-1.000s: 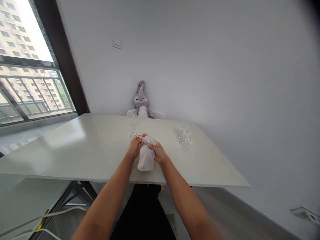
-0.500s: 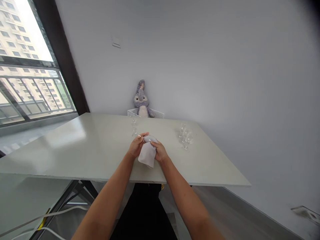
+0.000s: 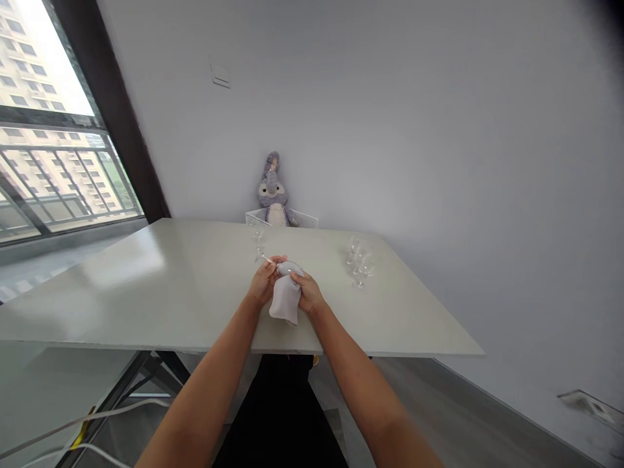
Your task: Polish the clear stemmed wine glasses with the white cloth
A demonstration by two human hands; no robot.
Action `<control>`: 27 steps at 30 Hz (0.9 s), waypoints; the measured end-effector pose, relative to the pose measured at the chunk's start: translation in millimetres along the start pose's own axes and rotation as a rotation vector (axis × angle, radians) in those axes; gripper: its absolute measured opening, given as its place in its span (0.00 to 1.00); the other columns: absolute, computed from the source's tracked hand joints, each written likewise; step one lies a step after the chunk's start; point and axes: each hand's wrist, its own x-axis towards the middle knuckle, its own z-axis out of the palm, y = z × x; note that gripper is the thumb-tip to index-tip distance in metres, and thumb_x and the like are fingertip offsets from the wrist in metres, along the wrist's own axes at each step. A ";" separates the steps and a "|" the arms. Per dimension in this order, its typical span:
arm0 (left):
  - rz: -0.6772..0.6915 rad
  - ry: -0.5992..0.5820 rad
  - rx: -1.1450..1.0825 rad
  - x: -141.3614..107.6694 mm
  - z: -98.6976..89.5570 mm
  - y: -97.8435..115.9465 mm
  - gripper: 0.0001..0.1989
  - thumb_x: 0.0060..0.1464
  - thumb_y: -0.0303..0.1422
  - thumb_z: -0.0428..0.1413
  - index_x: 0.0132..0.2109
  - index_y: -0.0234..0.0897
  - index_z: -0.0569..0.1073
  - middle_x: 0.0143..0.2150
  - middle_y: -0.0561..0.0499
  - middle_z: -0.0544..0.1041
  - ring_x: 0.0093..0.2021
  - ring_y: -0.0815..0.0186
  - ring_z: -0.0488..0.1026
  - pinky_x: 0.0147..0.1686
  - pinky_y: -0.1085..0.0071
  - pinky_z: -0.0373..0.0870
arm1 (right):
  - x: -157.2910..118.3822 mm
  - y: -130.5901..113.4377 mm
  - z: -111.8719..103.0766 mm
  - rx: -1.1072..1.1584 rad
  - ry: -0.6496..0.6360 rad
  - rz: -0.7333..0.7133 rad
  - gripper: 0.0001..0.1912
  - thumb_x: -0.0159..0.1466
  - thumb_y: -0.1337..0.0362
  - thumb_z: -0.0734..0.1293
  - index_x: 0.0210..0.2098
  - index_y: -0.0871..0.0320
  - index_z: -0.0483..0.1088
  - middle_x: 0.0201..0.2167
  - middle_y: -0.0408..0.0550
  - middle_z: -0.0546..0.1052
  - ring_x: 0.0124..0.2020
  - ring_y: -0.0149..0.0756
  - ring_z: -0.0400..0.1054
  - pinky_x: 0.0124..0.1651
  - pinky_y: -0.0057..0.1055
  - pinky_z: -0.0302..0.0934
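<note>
Above the table's near half, my left hand (image 3: 264,279) is closed on a small clear stemmed glass (image 3: 290,267). The glass lies tilted on its side, its stem and foot pointing up and left past my fingers. My right hand (image 3: 308,290) pinches a pale grey-white cloth (image 3: 285,299) against the bowl of the glass. The cloth's loose end hangs down between my two wrists. Part of the bowl is covered by the cloth and my right fingers.
On the pale table (image 3: 205,279), several clear stemmed glasses (image 3: 359,263) stand to the right. More stemmed glasses (image 3: 258,240) stand left, beyond my left hand. A plush toy (image 3: 273,195) sits in a white basket (image 3: 307,221) against the wall.
The view has shifted slightly. My hands keep their hold on the glass and cloth, and a little more of the bowl shows above the cloth.
</note>
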 end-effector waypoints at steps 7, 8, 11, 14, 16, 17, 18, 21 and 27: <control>-0.035 0.119 0.030 5.8 -12.0 -4.0 0.11 0.46 0.36 0.56 0.35 0.33 0.69 0.35 0.48 0.76 0.29 0.70 0.72 0.29 0.75 0.68 | -10.4 -2.1 8.1 -1.192 -0.071 -0.288 0.25 0.59 0.67 0.58 0.56 0.47 0.56 0.52 0.43 0.67 0.49 0.37 0.63 0.49 0.33 0.57; -0.039 0.132 0.038 6.9 -12.8 -4.7 0.11 0.46 0.36 0.56 0.34 0.33 0.69 0.32 0.49 0.76 0.27 0.71 0.71 0.27 0.76 0.68 | -11.9 -3.7 8.2 -1.344 -0.061 -0.284 0.26 0.60 0.68 0.56 0.57 0.45 0.54 0.51 0.42 0.68 0.47 0.36 0.65 0.48 0.33 0.58; -0.022 0.175 0.025 9.6 -14.1 -5.6 0.09 0.46 0.35 0.56 0.33 0.33 0.69 0.27 0.52 0.74 0.25 0.73 0.71 0.24 0.77 0.68 | -14.4 -8.5 7.1 -1.620 0.003 -0.291 0.26 0.62 0.69 0.52 0.58 0.43 0.51 0.48 0.43 0.70 0.42 0.34 0.68 0.42 0.29 0.60; 0.005 0.218 0.012 10.8 -14.1 -5.2 0.08 0.47 0.34 0.56 0.32 0.34 0.68 0.27 0.53 0.73 0.25 0.72 0.71 0.26 0.77 0.69 | -14.2 -9.4 6.0 -1.698 0.079 -0.353 0.25 0.63 0.69 0.51 0.58 0.45 0.51 0.53 0.42 0.67 0.44 0.32 0.67 0.41 0.27 0.61; 0.014 0.247 -0.003 10.5 -13.4 -4.4 0.08 0.47 0.34 0.56 0.32 0.34 0.67 0.28 0.52 0.74 0.26 0.71 0.72 0.27 0.75 0.70 | -13.1 -7.2 5.3 -1.676 0.119 -0.401 0.24 0.63 0.69 0.51 0.58 0.46 0.52 0.55 0.42 0.65 0.46 0.31 0.66 0.42 0.27 0.61; 0.018 0.262 -0.015 10.2 -12.9 -3.7 0.08 0.47 0.34 0.56 0.32 0.34 0.67 0.29 0.50 0.74 0.27 0.71 0.73 0.28 0.74 0.70 | -12.3 -5.6 4.6 -1.653 0.139 -0.418 0.24 0.63 0.69 0.51 0.58 0.47 0.53 0.55 0.41 0.64 0.47 0.31 0.65 0.43 0.26 0.61; 0.024 0.277 -0.029 9.8 -12.5 -3.0 0.07 0.47 0.33 0.56 0.32 0.34 0.67 0.31 0.49 0.75 0.29 0.70 0.73 0.29 0.74 0.71 | -11.4 -4.1 3.6 -1.624 0.161 -0.430 0.24 0.62 0.70 0.51 0.57 0.48 0.54 0.55 0.41 0.64 0.48 0.31 0.65 0.43 0.26 0.60; 0.057 0.334 -0.071 8.9 -13.1 -1.2 0.06 0.48 0.31 0.55 0.32 0.34 0.66 0.37 0.46 0.75 0.33 0.68 0.74 0.32 0.72 0.71 | -8.7 -2.3 -2.2 -1.500 0.278 -0.450 0.24 0.61 0.72 0.51 0.56 0.51 0.57 0.56 0.42 0.62 0.51 0.31 0.62 0.45 0.26 0.60; 0.173 0.412 0.047 7.3 -15.3 -4.6 0.05 0.47 0.31 0.55 0.32 0.35 0.66 0.41 0.47 0.74 0.37 0.68 0.73 0.37 0.69 0.69 | -14.3 -14.2 -4.3 -1.319 0.298 -0.672 0.24 0.64 0.64 0.49 0.60 0.57 0.48 0.57 0.49 0.61 0.59 0.36 0.50 0.58 0.40 0.45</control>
